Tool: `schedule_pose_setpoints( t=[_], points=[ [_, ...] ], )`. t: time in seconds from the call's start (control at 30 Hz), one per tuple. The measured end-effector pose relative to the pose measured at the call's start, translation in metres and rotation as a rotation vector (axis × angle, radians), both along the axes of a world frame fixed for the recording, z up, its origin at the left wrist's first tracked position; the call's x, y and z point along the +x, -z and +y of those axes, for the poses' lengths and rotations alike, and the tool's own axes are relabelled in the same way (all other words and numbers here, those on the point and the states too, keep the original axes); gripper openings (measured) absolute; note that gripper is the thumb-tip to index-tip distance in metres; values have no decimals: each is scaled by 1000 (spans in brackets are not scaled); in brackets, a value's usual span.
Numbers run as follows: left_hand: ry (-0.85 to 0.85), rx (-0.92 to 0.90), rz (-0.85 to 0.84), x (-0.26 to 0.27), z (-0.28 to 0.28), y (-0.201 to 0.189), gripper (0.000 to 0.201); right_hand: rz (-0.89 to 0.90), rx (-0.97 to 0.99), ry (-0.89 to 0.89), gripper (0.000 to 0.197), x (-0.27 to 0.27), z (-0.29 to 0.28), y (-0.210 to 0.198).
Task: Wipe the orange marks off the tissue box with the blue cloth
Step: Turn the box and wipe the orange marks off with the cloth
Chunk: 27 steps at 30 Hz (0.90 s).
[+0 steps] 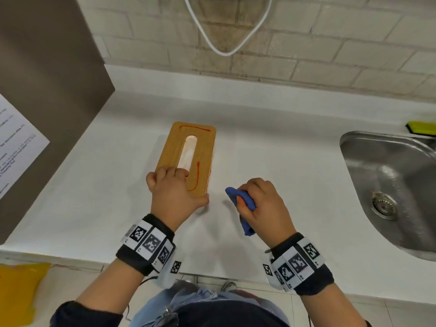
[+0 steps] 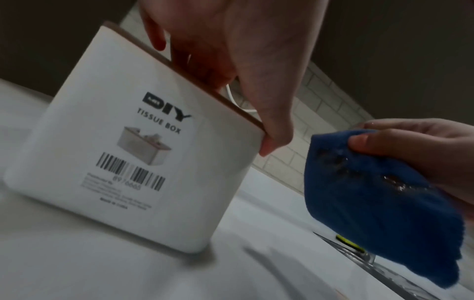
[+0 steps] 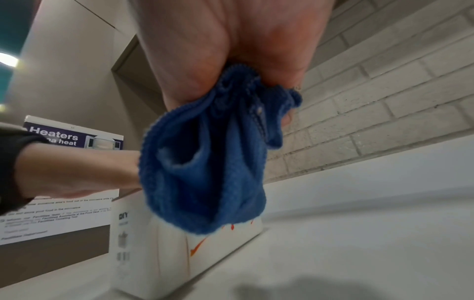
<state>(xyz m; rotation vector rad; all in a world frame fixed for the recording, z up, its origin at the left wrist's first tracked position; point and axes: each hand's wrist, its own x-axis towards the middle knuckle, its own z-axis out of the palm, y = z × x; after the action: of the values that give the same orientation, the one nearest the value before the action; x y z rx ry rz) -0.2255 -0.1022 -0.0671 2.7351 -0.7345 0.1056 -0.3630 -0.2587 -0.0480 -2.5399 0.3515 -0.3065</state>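
The tissue box [image 1: 188, 147] has a wooden lid and white sides and stands on the white counter. Orange marks [image 1: 197, 177] run along the lid's near right part, and another line [image 1: 194, 128] crosses its far end. More orange marks [image 3: 197, 246] show on the white side. My left hand [image 1: 173, 187] grips the box's near end, fingers on the lid, thumb at the near right corner [image 2: 266, 142]. My right hand [image 1: 262, 201] holds the bunched blue cloth [image 1: 240, 199], just right of the box and above the counter. The cloth [image 3: 205, 162] hangs from my fist.
A steel sink [image 1: 389, 185] is set into the counter at the right, with a yellow-green sponge [image 1: 422, 127] behind it. A brown panel with a paper notice [image 1: 16, 147] stands at the left. A white cable [image 1: 226, 53] hangs on the brick wall.
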Motion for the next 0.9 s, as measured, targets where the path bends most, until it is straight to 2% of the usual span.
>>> schedule_pose_setpoints(
  t=[0.1,0.23,0.33,0.4,0.47,0.53,0.7,0.9],
  points=[
    [21,-69,69,6,6,-8,75,0,9,8,27,-1,-5,3],
    [78,-327,320,28,23,-22,71,-106,69,92,34,-2,-16,-9],
    [167,-545,631,43,36,-22,58,-215,138,177,20,9,-18,-25],
    [228,-571,749,51,41,-16,53,-295,205,240,3,23,-15,-32],
    [265,-582,803,59,44,-10,52,-382,227,283,16,39,-11,-33],
    [296,-576,839,67,45,-7,52,-440,226,315,18,59,-8,-20],
    [370,-590,880,78,46,-6,49,-322,208,267,39,87,8,29],
    [411,-629,912,83,47,-3,52,-373,214,220,40,90,15,42]
  ],
)
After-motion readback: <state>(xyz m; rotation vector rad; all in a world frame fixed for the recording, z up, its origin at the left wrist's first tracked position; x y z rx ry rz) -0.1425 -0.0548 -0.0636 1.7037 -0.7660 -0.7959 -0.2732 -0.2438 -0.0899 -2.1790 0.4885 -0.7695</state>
